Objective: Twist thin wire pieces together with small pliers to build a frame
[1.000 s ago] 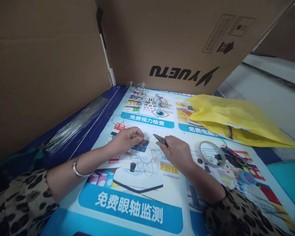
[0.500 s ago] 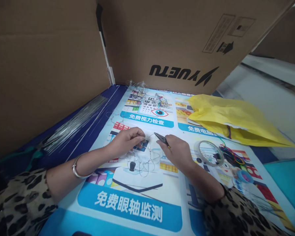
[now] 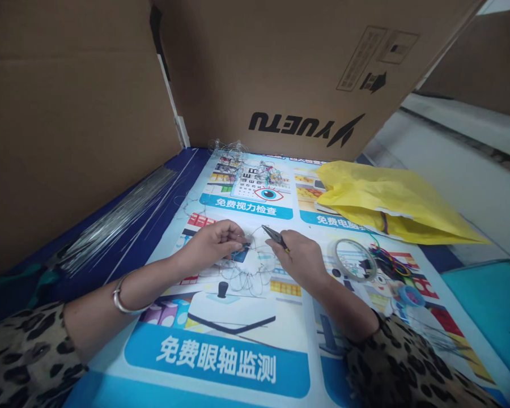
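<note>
Between my hands is a tangle of thin looped wire [image 3: 255, 277], lying over the printed sheet. My left hand [image 3: 215, 245] pinches part of this wire between thumb and fingers. My right hand [image 3: 301, 258] is wrapped round a pair of pliers [image 3: 275, 235] with dark jaws and a bit of yellow on the handle. The plier tips point left and touch or nearly touch a fine wire end; whether they grip it I cannot make out. Most of the handles are hidden in my palm.
A bundle of straight wires [image 3: 119, 221] lies on the left. More wire loops [image 3: 229, 148] sit at the back by the cardboard wall [image 3: 221, 73]. On the right are a yellow bag [image 3: 391, 195], a round clear dish [image 3: 338, 258], coloured strands [image 3: 391, 263] and a small blue reel [image 3: 411, 296].
The whole view has shifted slightly, so things sit further left. The plier tips have come a little closer to my left hand, and the wire loops between the hands have changed shape.
</note>
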A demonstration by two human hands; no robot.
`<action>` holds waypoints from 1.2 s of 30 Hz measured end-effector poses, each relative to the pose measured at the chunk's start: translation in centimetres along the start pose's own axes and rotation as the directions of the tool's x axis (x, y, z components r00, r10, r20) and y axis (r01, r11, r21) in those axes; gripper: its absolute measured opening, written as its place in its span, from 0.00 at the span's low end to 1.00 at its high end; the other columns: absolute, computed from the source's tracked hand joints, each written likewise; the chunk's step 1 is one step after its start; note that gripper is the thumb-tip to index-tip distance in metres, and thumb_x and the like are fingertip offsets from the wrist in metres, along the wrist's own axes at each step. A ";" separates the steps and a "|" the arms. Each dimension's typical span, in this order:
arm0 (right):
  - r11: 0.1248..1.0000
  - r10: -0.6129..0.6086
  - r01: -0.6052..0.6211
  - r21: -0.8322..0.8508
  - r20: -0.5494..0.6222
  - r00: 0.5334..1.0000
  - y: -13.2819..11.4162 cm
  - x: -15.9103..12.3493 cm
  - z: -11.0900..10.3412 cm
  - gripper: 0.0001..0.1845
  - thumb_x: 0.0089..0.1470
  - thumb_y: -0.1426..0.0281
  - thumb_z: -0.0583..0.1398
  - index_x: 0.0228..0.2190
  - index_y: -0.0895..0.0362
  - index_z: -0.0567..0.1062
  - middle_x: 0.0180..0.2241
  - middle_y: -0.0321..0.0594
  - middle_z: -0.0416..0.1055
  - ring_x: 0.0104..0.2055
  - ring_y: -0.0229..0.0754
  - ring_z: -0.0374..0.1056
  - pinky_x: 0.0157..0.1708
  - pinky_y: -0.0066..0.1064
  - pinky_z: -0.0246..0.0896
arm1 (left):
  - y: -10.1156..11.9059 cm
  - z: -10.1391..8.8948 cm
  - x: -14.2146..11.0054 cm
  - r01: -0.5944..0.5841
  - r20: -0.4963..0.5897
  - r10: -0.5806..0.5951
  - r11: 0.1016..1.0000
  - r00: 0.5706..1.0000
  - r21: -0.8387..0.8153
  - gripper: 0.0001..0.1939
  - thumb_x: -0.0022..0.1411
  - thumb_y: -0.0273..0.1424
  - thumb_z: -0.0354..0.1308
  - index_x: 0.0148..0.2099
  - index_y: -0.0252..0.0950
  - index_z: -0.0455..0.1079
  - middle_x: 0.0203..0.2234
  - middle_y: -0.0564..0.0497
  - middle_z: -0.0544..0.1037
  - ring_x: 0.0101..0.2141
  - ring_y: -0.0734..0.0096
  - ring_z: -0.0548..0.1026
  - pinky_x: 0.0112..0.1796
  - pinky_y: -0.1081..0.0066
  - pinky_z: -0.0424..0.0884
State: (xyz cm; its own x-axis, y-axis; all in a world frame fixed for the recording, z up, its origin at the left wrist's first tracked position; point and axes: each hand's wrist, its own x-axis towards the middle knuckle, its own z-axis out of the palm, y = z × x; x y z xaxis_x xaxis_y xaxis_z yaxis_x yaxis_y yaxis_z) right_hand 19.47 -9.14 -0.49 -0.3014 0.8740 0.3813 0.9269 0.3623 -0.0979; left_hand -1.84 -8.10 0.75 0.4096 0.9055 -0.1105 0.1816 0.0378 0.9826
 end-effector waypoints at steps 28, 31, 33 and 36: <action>0.998 -0.056 0.054 -0.037 -0.064 0.996 0.6 -0.2 -0.4 0.22 0.56 0.55 0.45 0.23 0.58 0.66 0.22 0.36 0.65 0.26 0.34 0.59 0.26 0.26 0.44 | -0.3 0.0 0.2 0.077 0.013 -0.076 0.988 0.997 -0.130 0.14 0.47 0.30 0.60 0.36 0.33 0.63 0.30 0.49 0.74 0.32 0.73 0.72 0.31 0.72 0.68; 0.996 -0.068 0.065 -0.056 -0.055 0.996 0.6 -0.2 -0.5 0.23 0.56 0.56 0.45 0.22 0.58 0.67 0.22 0.37 0.65 0.26 0.34 0.59 0.26 0.26 0.44 | 0.0 0.0 0.1 0.079 0.007 -0.079 0.988 0.997 -0.134 0.14 0.46 0.30 0.61 0.35 0.33 0.62 0.30 0.50 0.74 0.31 0.73 0.72 0.31 0.71 0.69; 0.996 -0.072 0.068 -0.064 -0.056 0.996 0.7 -0.2 -0.5 0.22 0.56 0.56 0.46 0.22 0.58 0.67 0.22 0.37 0.65 0.26 0.34 0.59 0.26 0.27 0.43 | 0.0 0.1 0.1 0.074 0.008 -0.073 0.987 0.997 -0.142 0.14 0.46 0.30 0.61 0.35 0.33 0.62 0.29 0.50 0.74 0.30 0.74 0.72 0.31 0.71 0.69; 0.994 -0.077 0.072 -0.083 -0.062 0.995 0.7 -0.2 -0.4 0.22 0.56 0.56 0.46 0.22 0.58 0.67 0.21 0.36 0.65 0.26 0.34 0.59 0.26 0.27 0.43 | 0.1 0.0 0.1 0.059 0.009 -0.058 0.989 0.998 -0.136 0.13 0.47 0.30 0.60 0.34 0.33 0.61 0.28 0.52 0.73 0.29 0.76 0.71 0.30 0.72 0.68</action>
State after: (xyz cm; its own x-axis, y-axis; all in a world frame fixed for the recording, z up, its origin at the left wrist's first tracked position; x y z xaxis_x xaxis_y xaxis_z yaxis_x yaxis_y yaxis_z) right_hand 20.26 -9.16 -0.25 -0.3572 0.8216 0.4443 0.9184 0.3957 0.0066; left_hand -1.77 -8.03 0.82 0.4066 0.8978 -0.1692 0.0819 0.1486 0.9855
